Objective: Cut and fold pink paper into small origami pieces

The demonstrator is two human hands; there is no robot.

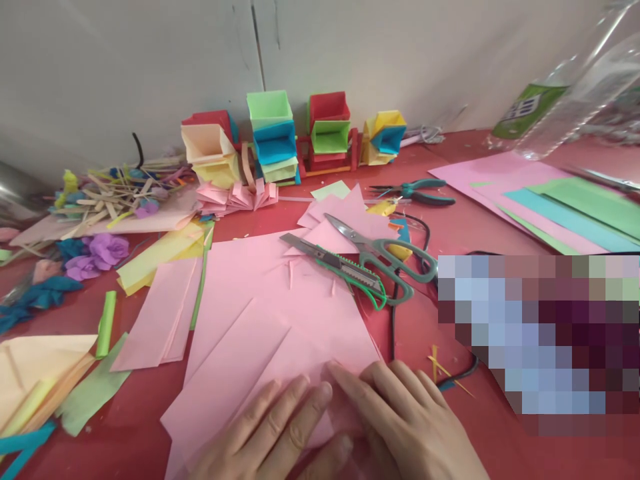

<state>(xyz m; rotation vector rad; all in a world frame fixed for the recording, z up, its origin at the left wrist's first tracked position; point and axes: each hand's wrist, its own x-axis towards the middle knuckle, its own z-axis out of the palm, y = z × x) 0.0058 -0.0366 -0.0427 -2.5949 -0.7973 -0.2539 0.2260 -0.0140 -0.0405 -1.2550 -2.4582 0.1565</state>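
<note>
A pink paper sheet lies folded on the red table in front of me. My left hand rests on its near corner with fingers stretched flat. My right hand lies beside it, fingers flat and pressing the same fold, fingertips meeting those of the left hand. Neither hand grips anything. Just beyond the sheet lie green-handled scissors and a green utility knife.
Colourful folded paper boxes stand along the wall. Pliers lie behind the scissors. Coloured sheets and a plastic bottle are at the right; paper flowers, wooden sticks and scraps at the left. A black cable runs past the sheet.
</note>
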